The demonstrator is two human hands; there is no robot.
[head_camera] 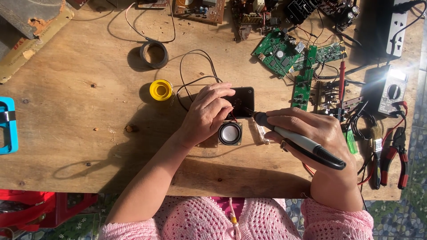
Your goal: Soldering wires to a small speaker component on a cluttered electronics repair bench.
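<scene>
A person in a pink knitted top is working at a sunlit wooden surface [80, 133], seen from above. The left hand [207, 113] is resting over the near edge of a small dark rectangular part [243, 100], its fingers [222, 95] curled together and pressing down on it; whether they are pinching one of the thin wires there cannot be told. The right hand [313, 133] is gripping a soldering iron [302, 143] with a grey body and black handle, fingers clamped around it like a pen, and the tip is pointing left toward the dark part, just beside the left fingertips. A small square speaker [230, 133] with a pale round cone is lying directly below the dark part, close to both hands. Thin black wires [195, 66] are looping up from the dark part across the surface. A yellow spool [161, 90] is sitting just left of the left hand, and a roll of black tape [154, 54] is lying farther up. Green circuit boards [284, 53] are clustered at the upper right. A multimeter [391, 91] is sitting at the far right edge, with red-handled pliers [398, 155] below it and a small brush [377, 138] beside them. A white power strip [396, 31] is lying at the top right corner.
</scene>
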